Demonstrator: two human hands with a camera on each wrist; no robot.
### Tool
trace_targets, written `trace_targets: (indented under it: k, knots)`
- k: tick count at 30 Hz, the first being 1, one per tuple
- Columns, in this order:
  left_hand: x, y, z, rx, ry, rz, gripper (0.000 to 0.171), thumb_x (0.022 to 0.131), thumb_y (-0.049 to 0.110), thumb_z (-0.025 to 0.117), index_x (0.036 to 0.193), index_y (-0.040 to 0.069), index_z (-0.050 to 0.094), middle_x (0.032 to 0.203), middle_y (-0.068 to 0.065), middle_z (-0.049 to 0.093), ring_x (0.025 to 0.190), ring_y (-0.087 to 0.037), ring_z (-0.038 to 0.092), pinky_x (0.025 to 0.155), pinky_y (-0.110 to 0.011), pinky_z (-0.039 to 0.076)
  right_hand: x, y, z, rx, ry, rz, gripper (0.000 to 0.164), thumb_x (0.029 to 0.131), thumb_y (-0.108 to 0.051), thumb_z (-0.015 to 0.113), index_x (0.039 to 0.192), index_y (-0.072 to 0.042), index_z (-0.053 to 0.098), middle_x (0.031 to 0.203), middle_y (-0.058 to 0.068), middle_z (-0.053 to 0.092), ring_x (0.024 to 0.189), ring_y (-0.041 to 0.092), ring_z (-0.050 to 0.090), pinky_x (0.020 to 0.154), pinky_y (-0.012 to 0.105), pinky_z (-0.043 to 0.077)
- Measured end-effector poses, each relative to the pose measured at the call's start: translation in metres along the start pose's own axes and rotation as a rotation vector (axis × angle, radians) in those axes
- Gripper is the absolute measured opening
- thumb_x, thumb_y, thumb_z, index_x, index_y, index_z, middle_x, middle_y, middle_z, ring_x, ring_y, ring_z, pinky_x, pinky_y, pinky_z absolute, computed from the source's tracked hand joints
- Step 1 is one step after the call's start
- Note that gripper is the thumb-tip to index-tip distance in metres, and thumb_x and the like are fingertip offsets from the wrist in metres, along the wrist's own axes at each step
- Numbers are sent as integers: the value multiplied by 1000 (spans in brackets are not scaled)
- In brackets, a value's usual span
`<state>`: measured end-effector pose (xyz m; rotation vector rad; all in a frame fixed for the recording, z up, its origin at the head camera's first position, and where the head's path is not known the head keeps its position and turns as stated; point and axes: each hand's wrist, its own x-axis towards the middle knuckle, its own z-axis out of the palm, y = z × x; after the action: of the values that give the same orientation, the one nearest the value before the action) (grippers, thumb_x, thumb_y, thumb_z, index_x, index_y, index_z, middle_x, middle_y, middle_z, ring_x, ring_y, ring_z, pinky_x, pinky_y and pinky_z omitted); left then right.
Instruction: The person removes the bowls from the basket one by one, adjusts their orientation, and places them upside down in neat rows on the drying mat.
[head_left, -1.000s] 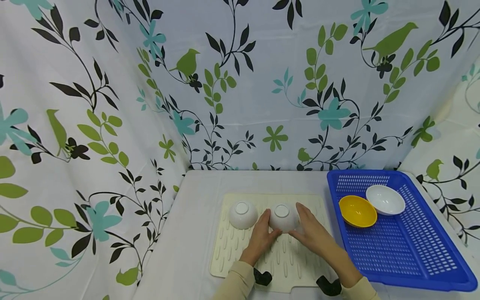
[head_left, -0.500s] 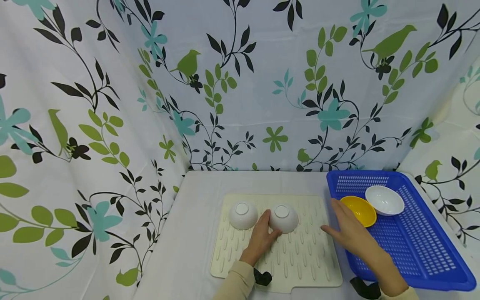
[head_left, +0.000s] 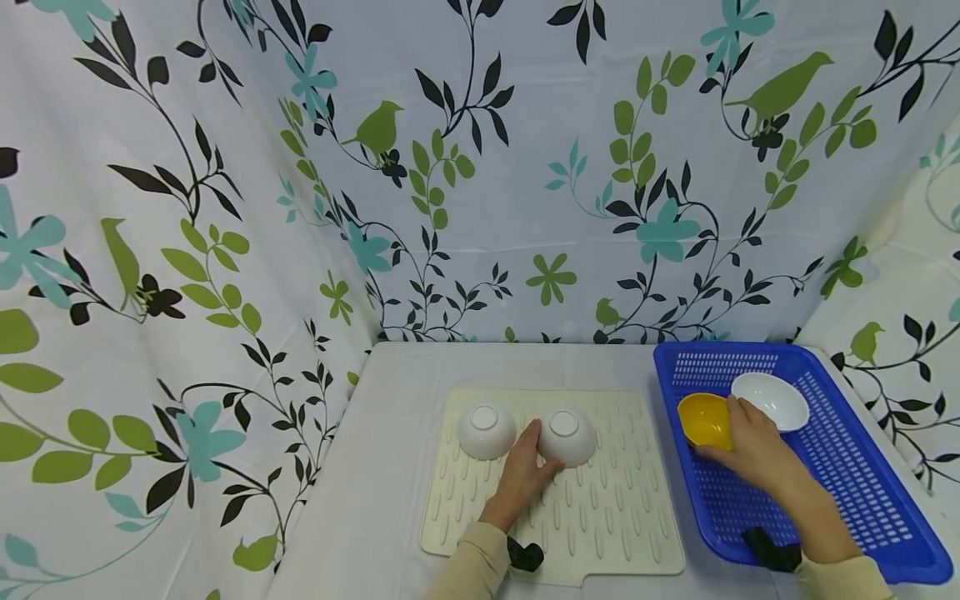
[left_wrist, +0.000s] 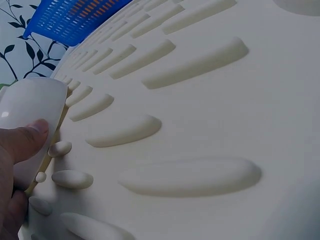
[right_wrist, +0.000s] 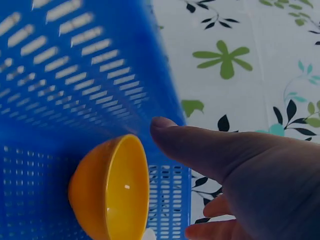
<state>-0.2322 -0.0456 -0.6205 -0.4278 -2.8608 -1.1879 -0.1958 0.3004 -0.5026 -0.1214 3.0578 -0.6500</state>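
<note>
Two white bowls stand upside down side by side on a cream drying mat (head_left: 585, 542). My left hand (head_left: 519, 475) holds the right one, a white bowl (head_left: 576, 437), with its thumb on the front and its fingers at the left side. The other white bowl (head_left: 486, 433) is just left of that hand. Over the blue basket, my right hand (head_left: 768, 458) reaches to a yellow bowl (head_left: 699, 417), thumb and fingers spread and partly covering it in the head view. In the right wrist view the thumb (right_wrist: 195, 147) shows apart from the yellow bowl's (right_wrist: 95, 187) rim.
The blue perforated basket (head_left: 900, 508) stands at the right of the table (head_left: 360, 500). A white bowl (head_left: 783, 402) lies in it, mouth up, behind the right hand. A patterned curtain (head_left: 495, 242) closes off the back and sides.
My right hand has let go of the right-hand white bowl on the mat and moved right, over the basket to the yellow bowl. The left hand has stayed on its bowl.
</note>
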Motion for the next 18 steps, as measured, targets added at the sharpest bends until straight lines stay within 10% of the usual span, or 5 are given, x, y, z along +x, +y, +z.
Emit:
trace_targets:
  k: [18]
  knots:
    - [0, 1, -1, 2, 17, 7, 77, 85, 31, 69, 146, 6, 29, 149, -11, 38, 139, -24, 37, 115, -38, 34, 21, 32, 21, 2, -138, 92, 140, 58, -67, 75, 142, 14, -3, 133, 47, 19, 106, 65, 36, 85, 76, 38]
